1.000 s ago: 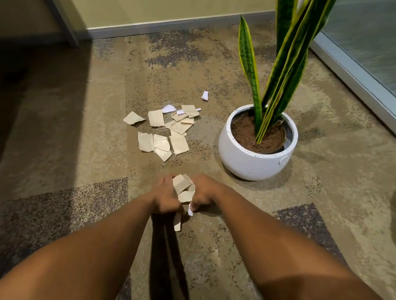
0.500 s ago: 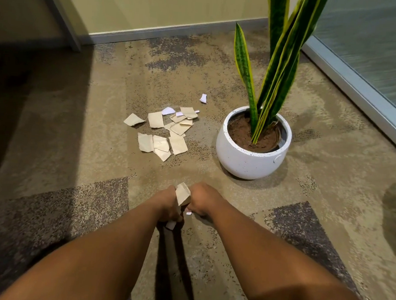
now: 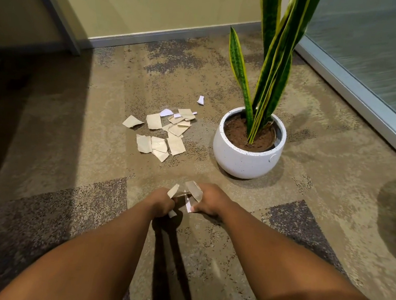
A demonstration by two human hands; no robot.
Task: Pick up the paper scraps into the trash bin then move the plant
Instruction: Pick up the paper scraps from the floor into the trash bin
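Two hands, left hand (image 3: 163, 202) and right hand (image 3: 208, 200), each grasp paper scraps (image 3: 192, 192); one plant (image 3: 249, 142) (no legible writing) at 1 o'clock.

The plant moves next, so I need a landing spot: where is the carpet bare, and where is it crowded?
Bare: the carpet right of the pot up to the glass wall's sill, and the strip between the scraps and the baseboard. Crowded: left of the pot, where the scraps lie. Both the left hand and right hand hold scraps.
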